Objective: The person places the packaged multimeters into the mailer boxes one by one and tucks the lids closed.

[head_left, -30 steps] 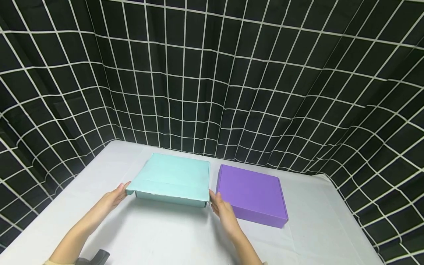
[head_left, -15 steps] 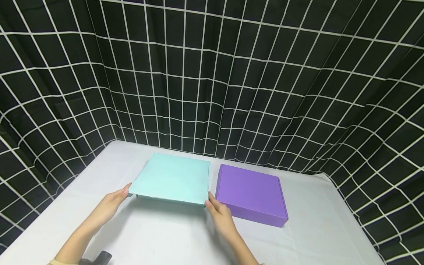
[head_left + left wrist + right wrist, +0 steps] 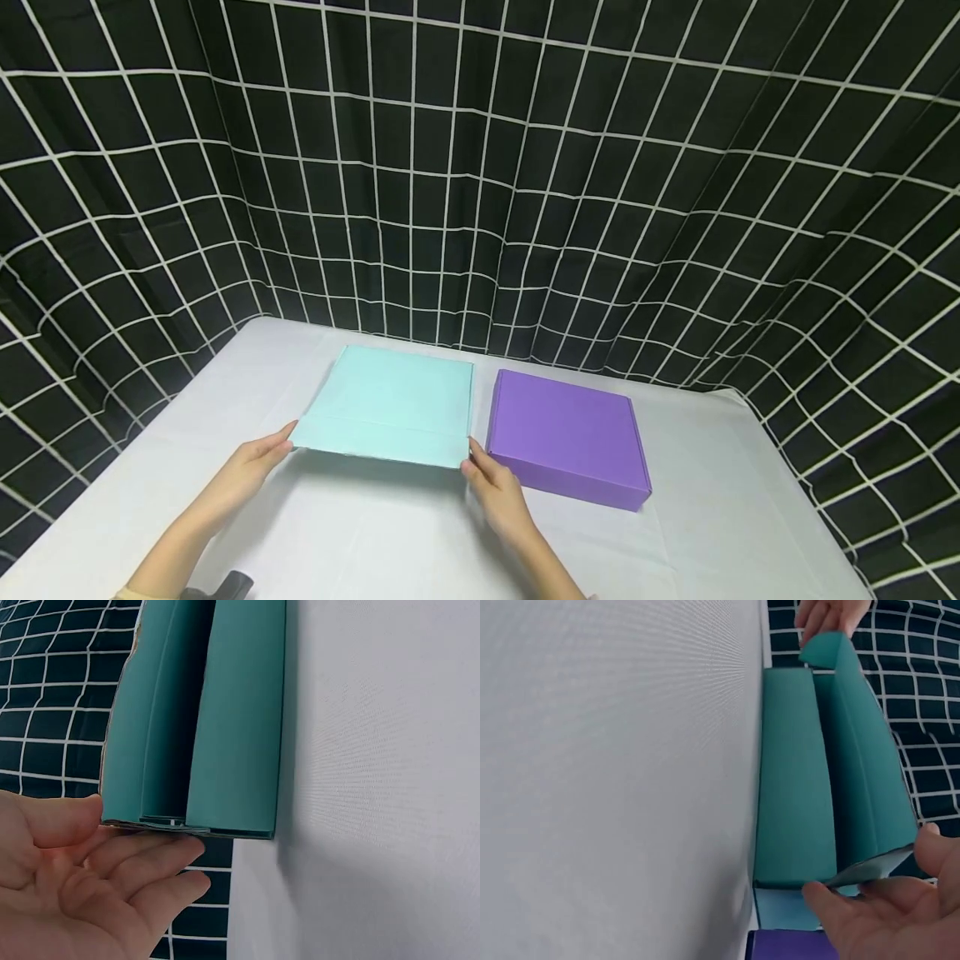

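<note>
A light teal cardboard mailer box lies on the white table, its lid nearly down and the lid's front flap sticking out toward me. My left hand pinches the flap's left corner; in the left wrist view its thumb touches the flap and the other fingers lie under the box's end. At the right corner, my right hand holds the flap, thumb on its edge and a finger by the box corner. A dark gap separates flap and front wall in the right wrist view, where a side tab slants inward.
A closed purple box stands just right of the teal one, close to my right hand. A dark grey object shows at the bottom edge near my left forearm. Black grid-patterned cloth hangs behind and around the white table.
The lid's front flap has swung outward and now hides the box's front wall in the head view. Both hands have shifted slightly toward me; the right thumb has come onto the flap's edge.
</note>
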### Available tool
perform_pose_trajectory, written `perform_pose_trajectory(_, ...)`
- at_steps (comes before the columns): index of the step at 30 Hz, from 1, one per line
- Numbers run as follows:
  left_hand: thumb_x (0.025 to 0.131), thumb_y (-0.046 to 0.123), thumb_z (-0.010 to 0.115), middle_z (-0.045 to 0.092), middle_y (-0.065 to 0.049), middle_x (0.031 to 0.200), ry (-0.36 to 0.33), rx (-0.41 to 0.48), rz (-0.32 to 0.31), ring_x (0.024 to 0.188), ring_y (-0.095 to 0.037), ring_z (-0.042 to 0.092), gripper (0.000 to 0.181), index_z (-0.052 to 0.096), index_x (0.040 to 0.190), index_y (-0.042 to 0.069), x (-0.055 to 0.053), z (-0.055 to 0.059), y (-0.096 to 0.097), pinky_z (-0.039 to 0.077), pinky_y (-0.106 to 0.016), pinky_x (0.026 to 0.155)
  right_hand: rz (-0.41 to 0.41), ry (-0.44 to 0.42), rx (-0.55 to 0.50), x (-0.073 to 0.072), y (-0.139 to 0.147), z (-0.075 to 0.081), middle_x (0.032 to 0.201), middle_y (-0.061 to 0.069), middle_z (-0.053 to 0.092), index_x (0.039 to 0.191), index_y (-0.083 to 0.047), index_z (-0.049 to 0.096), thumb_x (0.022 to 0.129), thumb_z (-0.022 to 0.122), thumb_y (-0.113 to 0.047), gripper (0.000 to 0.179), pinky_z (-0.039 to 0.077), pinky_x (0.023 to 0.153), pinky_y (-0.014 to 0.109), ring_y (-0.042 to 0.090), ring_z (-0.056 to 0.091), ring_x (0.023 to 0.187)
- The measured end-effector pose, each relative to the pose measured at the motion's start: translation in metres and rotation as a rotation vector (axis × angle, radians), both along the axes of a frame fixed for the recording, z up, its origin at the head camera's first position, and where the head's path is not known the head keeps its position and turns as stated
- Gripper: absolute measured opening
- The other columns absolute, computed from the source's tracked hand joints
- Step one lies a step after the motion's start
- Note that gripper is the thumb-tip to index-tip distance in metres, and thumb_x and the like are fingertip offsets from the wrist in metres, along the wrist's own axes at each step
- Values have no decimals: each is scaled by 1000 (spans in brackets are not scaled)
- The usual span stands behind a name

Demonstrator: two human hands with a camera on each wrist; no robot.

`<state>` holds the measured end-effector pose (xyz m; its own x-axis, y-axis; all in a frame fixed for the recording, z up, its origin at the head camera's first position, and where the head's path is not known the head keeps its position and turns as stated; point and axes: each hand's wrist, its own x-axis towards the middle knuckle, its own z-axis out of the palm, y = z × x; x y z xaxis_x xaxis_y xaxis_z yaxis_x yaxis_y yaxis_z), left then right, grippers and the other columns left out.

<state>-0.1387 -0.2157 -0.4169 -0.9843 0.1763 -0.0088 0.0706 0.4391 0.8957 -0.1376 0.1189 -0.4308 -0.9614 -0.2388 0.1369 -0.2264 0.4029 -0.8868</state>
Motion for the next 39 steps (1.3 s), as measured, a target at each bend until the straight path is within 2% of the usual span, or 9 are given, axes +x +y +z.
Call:
perform_pose_trajectory(5, 95, 32, 34, 19, -25, 139, -70, -8, -21, 127, -43, 10, 59, 22, 133, -12, -2, 1, -2, 13, -58, 100, 71, -55, -39, -4, 3, -2, 137, 18, 29, 134, 5, 29, 92, 43, -30, 56, 27, 100, 41, 31, 31, 123)
perform_pose_trajectory(10, 95, 26, 37, 15, -25, 140, -132, 48, -56, 128, -42, 5, 57, 20, 133, -14, -5, 1, -2, 11, -55, 101, 113, -120, -70, -7, 7, -3, 137, 21, 27, 131, 11, 29, 91, 45, -30, 60, 22, 102, 42, 32, 24, 126)
perform_pose_trajectory(15, 95, 20, 36, 17, -26, 139, -117, 51, -68, 127, -42, 8, 53, 22, 131, -15, -7, -1, -2, 14, -53, 101, 126, -137, -108, -8, 5, -1, 136, 24, 27, 129, 14, 29, 90, 48, -29, 61, 23, 101, 43, 33, 23, 126)
perform_pose_trajectory(21, 94, 18, 35, 22, -25, 138, -111, 16, -64, 126, -43, 11, 50, 24, 132, -13, -7, 2, -3, 16, -55, 100, 125, -239, -206, -6, 3, 3, 134, 29, 28, 129, 17, 26, 89, 51, -28, 64, 38, 92, 43, 38, 37, 117)
perform_pose_trajectory(25, 94, 17, 35, 26, -27, 135, -90, -15, -74, 125, -44, 15, 48, 26, 130, -14, -6, 6, -4, 19, -56, 99, 123, -283, -244, -6, 2, 5, 132, 33, 27, 128, 20, 24, 89, 51, -26, 66, 39, 92, 41, 40, 39, 115)
perform_pose_trajectory(26, 94, 16, 35, 27, -28, 134, -79, -22, -77, 124, -45, 15, 48, 27, 129, -15, -6, 7, -4, 19, -56, 98, 125, -292, -249, -6, 2, 6, 124, 36, 36, 128, 20, 23, 89, 51, -25, 66, 40, 92, 40, 38, 46, 109)
perform_pose_trajectory(32, 94, 14, 37, 27, -29, 134, -81, -23, -81, 124, -45, 16, 47, 29, 129, -16, -9, 7, -5, 19, -57, 98, 130, -326, -272, -8, 3, 7, 125, 38, 34, 128, 22, 19, 88, 54, -22, 68, 40, 92, 41, 40, 44, 111)
perform_pose_trajectory(33, 93, 14, 37, 27, -28, 134, -85, -22, -82, 124, -45, 15, 47, 29, 129, -16, -9, 6, -5, 19, -57, 98, 131, -325, -275, -9, 3, 6, 132, 36, 24, 128, 22, 19, 87, 55, -22, 69, 38, 92, 43, 41, 35, 117)
perform_pose_trajectory(39, 93, 13, 40, 27, -28, 134, -70, -41, -84, 124, -45, 17, 47, 29, 128, -16, -12, 5, -5, 22, -55, 98, 137, -323, -280, -11, 6, 4, 134, 34, 23, 128, 21, 20, 86, 57, -19, 69, 37, 92, 44, 40, 34, 119)
